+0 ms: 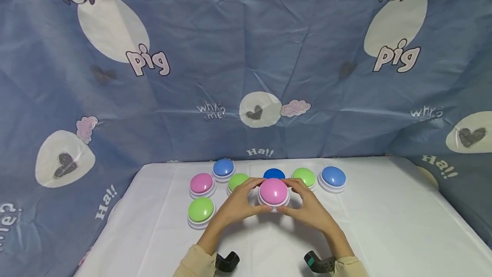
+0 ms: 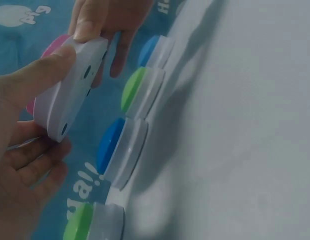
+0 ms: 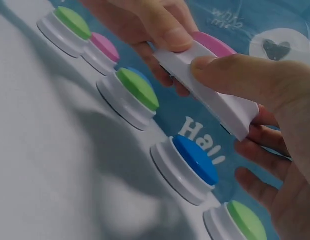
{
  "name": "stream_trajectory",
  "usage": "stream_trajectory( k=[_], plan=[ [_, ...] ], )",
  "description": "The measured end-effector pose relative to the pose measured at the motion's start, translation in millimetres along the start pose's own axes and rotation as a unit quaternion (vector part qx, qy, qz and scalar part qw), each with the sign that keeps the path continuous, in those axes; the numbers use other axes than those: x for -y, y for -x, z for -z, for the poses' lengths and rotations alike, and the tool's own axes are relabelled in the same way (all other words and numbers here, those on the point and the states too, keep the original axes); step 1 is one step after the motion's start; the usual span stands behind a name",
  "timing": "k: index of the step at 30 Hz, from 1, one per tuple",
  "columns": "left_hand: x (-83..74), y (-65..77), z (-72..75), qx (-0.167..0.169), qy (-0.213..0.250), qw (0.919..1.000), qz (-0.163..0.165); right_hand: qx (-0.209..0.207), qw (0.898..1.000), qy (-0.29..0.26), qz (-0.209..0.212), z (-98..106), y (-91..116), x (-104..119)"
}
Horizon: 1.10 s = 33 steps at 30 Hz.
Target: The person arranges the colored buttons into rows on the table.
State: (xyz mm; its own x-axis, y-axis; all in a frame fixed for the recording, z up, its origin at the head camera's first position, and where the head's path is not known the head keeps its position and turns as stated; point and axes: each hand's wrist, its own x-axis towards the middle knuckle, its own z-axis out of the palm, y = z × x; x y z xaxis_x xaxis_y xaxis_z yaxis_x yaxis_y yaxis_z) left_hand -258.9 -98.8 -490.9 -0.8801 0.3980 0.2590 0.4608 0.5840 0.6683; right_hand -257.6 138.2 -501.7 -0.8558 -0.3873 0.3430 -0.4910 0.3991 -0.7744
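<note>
**Both hands hold a pink button above the table**

Nearest the camera, two beige sleeves (image 1: 192, 264) enter from the bottom edge, each wrist carrying a dark strap. Just beyond them the left hand (image 1: 234, 206) and the right hand (image 1: 307, 208) meet around a round pink dome button with a white plastic base (image 1: 273, 192), thumbs on its near rim and fingers curled round the far side. The wrist views show the button lifted and tilted, its white underside (with small dark holes) facing the white tablecloth (image 1: 384, 225), clear of the surface.

To the left of the hands lies a green dome button on a white base (image 1: 201, 210), and behind it a second pink dome button (image 1: 201, 184). Partly hidden behind the left hand's fingers sits another green button (image 1: 237, 181); behind the held button a dark blue button (image 1: 273, 174) shows; beside the right hand's fingers stands a third green button (image 1: 304, 177), and to its right a light blue button (image 1: 332, 177). Farthest back on the left is one more light blue button (image 1: 224, 168).

Behind the table hangs a blue cartoon-printed cloth (image 1: 246, 54) with pigs and the word "pig".
</note>
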Motion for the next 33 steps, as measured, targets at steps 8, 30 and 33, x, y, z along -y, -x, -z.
stream_trajectory(
  k=[8, 30, 33],
  plan=[
    [-6.7, -11.9, -5.5, 0.007, 0.005, 0.9999, -0.006, -0.003, 1.000, -0.015, 0.005, 11.0, 3.0, -7.1],
    [-38.4, -56.2, -47.6, -0.002, 0.021, 0.9994, -0.026, -0.021, 1.000, 0.000, 0.000, 65.0, 18.8, -28.9],
    [-43.3, -64.0, -55.2, -0.004, 0.021, 0.9995, -0.023, -0.026, 1.000, -0.003, -0.006, 73.9, 21.2, -33.4]
  ],
)
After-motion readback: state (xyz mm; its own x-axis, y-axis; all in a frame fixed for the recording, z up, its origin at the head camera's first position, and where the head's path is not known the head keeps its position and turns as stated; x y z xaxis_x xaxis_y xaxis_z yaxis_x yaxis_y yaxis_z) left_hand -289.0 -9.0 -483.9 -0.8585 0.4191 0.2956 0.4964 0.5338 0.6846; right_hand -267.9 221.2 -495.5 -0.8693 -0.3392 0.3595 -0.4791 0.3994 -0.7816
